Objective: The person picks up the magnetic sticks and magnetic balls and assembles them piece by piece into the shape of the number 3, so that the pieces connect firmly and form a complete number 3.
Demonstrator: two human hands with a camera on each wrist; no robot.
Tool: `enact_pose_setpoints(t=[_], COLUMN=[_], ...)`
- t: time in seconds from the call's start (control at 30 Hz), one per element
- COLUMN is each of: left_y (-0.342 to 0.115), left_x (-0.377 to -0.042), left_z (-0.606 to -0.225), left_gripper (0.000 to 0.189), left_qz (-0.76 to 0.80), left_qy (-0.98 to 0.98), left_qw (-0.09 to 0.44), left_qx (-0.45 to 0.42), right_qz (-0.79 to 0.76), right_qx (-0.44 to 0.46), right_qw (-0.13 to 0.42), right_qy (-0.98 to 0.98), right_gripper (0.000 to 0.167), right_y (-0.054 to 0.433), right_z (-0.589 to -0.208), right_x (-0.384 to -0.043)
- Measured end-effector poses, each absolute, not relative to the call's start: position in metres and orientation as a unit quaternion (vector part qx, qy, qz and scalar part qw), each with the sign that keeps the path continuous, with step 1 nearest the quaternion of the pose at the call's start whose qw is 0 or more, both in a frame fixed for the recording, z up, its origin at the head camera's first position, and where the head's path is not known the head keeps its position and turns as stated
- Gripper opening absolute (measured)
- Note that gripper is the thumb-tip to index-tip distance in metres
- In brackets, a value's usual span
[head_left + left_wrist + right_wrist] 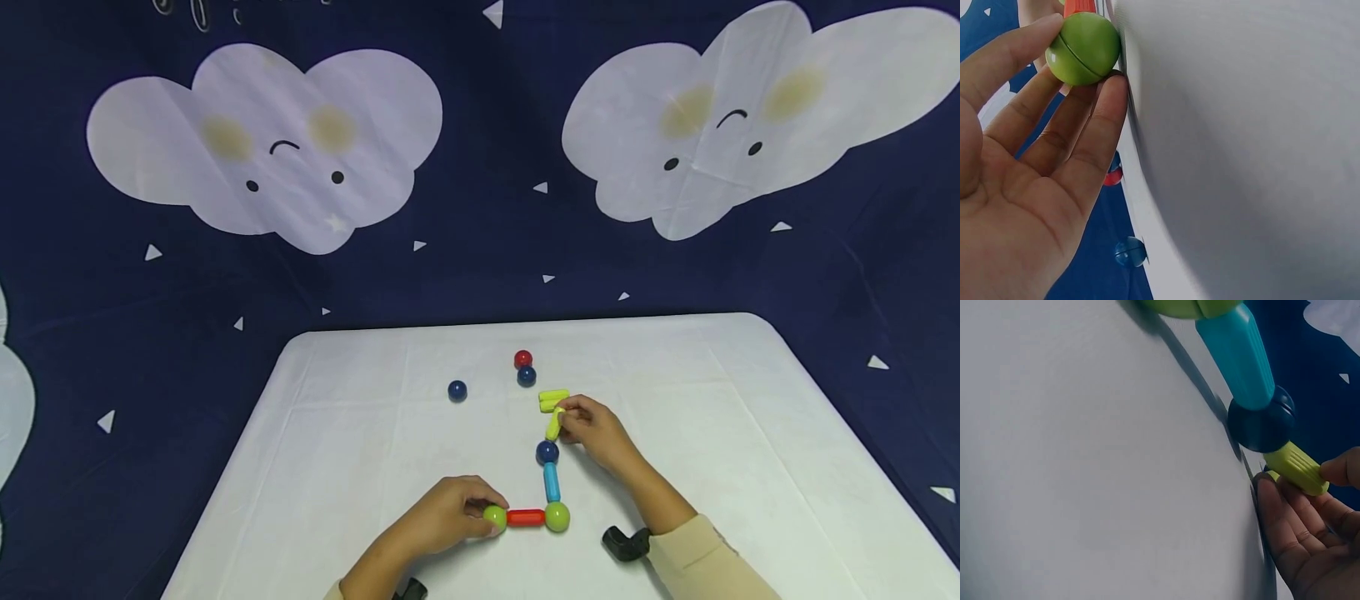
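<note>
My left hand [450, 517] pinches a green ball [1084, 49] between thumb and fingers. From that ball a red rod [526, 517] runs right to a second green ball [557, 517]. A light blue rod [1238, 359] leads away from there to a dark blue ball [1263, 422]. With thumb and fingertips, my right hand [596, 429] pinches a yellow-green rod [1297, 467], whose near end meets the dark blue ball at a slight tilt. Just beyond the right fingertips, a pair of yellow-green rods [553, 400] lies side by side on the table.
A red ball [522, 359] and another dark blue ball [527, 377] sit together toward the back of the white table [360, 433]. One more dark blue ball [457, 391] lies to their left. A navy cloth with clouds [480, 167] hangs behind the table.
</note>
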State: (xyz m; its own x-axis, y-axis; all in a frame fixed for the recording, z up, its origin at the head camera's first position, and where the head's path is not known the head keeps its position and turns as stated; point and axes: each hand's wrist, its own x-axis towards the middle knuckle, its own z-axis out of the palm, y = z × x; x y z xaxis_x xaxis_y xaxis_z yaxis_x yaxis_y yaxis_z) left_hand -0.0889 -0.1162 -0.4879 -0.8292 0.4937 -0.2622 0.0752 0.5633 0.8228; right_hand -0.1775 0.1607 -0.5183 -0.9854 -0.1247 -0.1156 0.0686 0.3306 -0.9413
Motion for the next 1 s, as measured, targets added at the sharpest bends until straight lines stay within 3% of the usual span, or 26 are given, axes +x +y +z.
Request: enact_pose_setpoints(t=[0.53, 1.0], left_y=[-0.116, -0.117], left_x=[-0.089, -0.088], left_z=[-0.489, -0.489], left_gripper=[0.022, 0.022], left_qz=[0.443, 0.444], left_qy=[0.846, 0.845], left_qw=[0.237, 0.238], left_qx=[0.179, 0.181], right_qz=[-0.581, -0.536], right_qx=[-0.022, -0.023], right_qw=[0.113, 0.108], right_qy=[0.805, 0.837], right_gripper=[0.041, 0.034], right_y=[0.144, 0.138], right_z=[-0.517, -0.511], right_x=[-0.172, -0.164])
